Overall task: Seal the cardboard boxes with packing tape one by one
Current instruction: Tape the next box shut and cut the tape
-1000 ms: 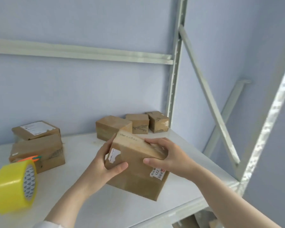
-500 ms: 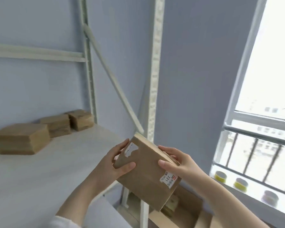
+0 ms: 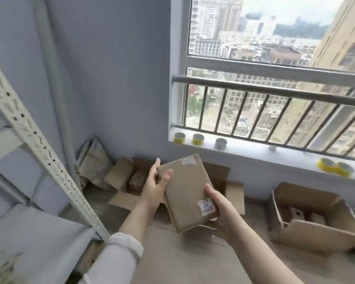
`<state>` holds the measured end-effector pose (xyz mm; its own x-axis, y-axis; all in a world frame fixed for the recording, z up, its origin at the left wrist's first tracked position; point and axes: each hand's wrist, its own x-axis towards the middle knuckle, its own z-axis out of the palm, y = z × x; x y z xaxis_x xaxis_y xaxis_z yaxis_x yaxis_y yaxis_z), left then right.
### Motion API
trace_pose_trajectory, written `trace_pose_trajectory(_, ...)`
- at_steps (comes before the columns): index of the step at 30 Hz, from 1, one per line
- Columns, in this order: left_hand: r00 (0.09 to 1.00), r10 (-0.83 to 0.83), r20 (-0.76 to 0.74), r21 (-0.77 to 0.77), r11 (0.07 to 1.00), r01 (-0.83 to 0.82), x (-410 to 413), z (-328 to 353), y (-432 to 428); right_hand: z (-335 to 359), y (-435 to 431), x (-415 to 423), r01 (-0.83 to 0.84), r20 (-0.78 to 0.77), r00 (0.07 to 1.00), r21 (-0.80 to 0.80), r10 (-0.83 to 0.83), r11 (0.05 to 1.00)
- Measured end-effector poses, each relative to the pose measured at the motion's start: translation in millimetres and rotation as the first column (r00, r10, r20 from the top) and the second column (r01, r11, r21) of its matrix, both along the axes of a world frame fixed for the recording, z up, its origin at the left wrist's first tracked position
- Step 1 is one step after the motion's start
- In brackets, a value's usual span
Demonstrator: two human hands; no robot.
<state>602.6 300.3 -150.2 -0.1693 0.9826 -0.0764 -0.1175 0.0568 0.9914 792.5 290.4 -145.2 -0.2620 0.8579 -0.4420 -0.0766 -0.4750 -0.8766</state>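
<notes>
A barred window (image 3: 275,37) is seen over a sill (image 3: 254,149); a perforated rack upright (image 3: 29,130) is set at left. On the floor, a right carton (image 3: 316,240) lies open, and a rear carton (image 3: 121,177) is partly blocked by the cardboard box (image 3: 184,191). The box is held tilted in mid-air, clasped at its far-left edge by the left hand (image 3: 154,187) and at its near-right corner by the right hand (image 3: 219,208), thumbs on top. Tape rolls (image 3: 198,138) are lined on the sill, well apart.

Railed window (image 3: 275,48), perforated rack upright (image 3: 30,131)
</notes>
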Motion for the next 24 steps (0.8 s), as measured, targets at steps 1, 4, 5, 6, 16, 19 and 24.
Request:
trace_pose_trajectory(1,0.999,-0.004,0.040,-0.041,0.999,0.006,19,-16,4,-13,-1,11,0.036,-0.012,0.999,-0.047,-0.037,0.998)
trace_pose_trajectory(4,0.991,-0.081,0.111,-0.158,0.983,0.098,65,-59,14,-48,5,38,0.146,-0.037,0.987,-0.162,-0.154,0.976)
trace_pose_trajectory(5,0.985,-0.109,0.133,-0.196,0.971,0.134,76,-70,18,-57,8,45,0.183,-0.038,0.980,-0.192,-0.193,0.964)
trace_pose_trajectory(6,0.979,-0.126,0.160,-0.234,0.959,0.161,86,-79,21,-65,13,50,0.213,-0.039,0.973,-0.217,-0.226,0.953)
trace_pose_trajectory(16,0.936,-0.291,0.199,-0.440,0.827,0.350,96,-125,120,-106,114,64,0.349,0.007,0.930,-0.327,-0.367,0.878)
trace_pose_trajectory(19,0.953,-0.300,0.038,-0.415,0.863,0.289,81,-125,166,-113,144,71,0.313,0.152,0.947,-0.246,-0.282,0.917)
trace_pose_trajectory(24,0.799,-0.563,-0.213,-0.359,0.805,0.472,57,-123,259,-112,204,99,0.089,0.275,0.961,-0.183,-0.036,0.979)
